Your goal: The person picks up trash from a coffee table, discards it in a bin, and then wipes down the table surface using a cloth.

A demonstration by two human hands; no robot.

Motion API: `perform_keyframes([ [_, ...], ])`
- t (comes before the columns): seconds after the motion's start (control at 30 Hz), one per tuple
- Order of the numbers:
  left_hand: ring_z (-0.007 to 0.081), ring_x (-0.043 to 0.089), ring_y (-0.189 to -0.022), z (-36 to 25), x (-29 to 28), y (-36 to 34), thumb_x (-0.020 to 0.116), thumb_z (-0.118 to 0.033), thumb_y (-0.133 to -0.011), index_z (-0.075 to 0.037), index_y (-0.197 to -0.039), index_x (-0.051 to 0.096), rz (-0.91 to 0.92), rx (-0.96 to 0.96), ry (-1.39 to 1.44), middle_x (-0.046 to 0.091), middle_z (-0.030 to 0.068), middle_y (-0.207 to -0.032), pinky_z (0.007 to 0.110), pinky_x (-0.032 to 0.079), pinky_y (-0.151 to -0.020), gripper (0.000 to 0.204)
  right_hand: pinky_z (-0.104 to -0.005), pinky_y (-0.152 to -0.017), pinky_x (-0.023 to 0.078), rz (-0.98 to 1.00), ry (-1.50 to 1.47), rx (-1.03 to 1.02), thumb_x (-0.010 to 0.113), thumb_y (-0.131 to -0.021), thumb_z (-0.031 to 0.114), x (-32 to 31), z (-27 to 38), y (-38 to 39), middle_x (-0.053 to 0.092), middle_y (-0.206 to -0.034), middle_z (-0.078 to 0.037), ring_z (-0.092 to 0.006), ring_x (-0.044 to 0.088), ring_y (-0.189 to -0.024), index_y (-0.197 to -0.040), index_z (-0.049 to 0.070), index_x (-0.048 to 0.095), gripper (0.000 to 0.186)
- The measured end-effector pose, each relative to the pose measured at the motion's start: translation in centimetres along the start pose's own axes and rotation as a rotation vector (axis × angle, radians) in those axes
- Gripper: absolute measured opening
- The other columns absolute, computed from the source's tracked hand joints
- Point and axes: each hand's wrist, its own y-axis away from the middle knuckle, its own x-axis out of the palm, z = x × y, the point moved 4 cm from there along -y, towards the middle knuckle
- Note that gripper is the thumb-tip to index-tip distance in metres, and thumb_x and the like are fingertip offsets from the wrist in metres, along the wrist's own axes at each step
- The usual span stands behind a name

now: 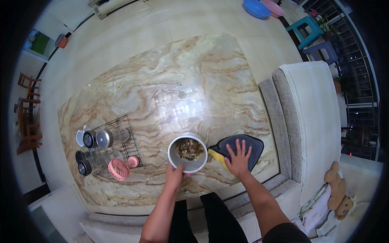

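My left hand (175,175) grips the near rim of a round white bin (197,165), its thumb over the edge. Brownish scraps (188,149) cover part of the bin's bottom; I cannot make out what they are. The bin is held tilted over the near side of the marble table (162,81). To its right, my right hand (239,158) lies flat with fingers spread on a dark grey cloth (255,146). A yellow underside of the cloth (220,158) shows at its left corner, close to the bin.
On the table's left stands a wire rack (131,150) with several glass jars and cups (104,138). A pink handheld fan (119,169) lies at its near corner. A grey sofa (279,121) borders the table's right side. Plastic stools (304,32) are at far right.
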Motion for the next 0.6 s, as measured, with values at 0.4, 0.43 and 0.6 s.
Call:
perform_keyframes([
  [0.4, 0.0239, 0.063, -0.08, 7.7, -8.9, 14.0, 0.047, 0.003, -0.076, 0.002, -0.114, 0.047, -0.335, -0.075, 0.19, 0.057, 0.0138, -0.101, 0.035, 0.059, -0.06, 0.038, -0.0577, -0.107, 0.01, 0.118, -0.169, -0.873, 0.054, -0.078, 0.04, 1.2, 21.1, -7.8, 0.027, -0.146, -0.006, -0.0265, 0.019, -0.137, -0.13, 0.033, 0.046, 0.052],
  [0.43, 0.0239, 0.063, -0.08, 8.2, -9.4, 14.6, 0.047, 0.003, -0.076, 0.002, -0.114, 0.047, -0.349, -0.078, 0.2, 0.057, 0.0138, -0.101, 0.035, 0.059, -0.06, 0.038, -0.0578, -0.107, 0.009, 0.074, -0.24, -0.849, 0.052, -0.08, 0.039, 1.2, 22.8, -10.2, 0.031, -0.145, -0.006, -0.027, 0.021, -0.136, -0.127, 0.033, 0.049, 0.047],
  [0.6, 0.0223, 0.063, -0.077, 10.5, -10.9, 15.4, 0.047, 0.002, -0.075, 0.003, -0.113, 0.047, -0.382, -0.113, 0.243, 0.057, 0.0138, -0.098, 0.032, 0.058, -0.055, 0.038, -0.0599, -0.106, 0.008, -0.162, -0.035, -0.714, 0.046, -0.083, 0.049, 0.4, 24.5, -24.2, 0.028, -0.146, -0.003, -0.0274, 0.018, -0.137, -0.133, 0.039, 0.04, 0.051],
])
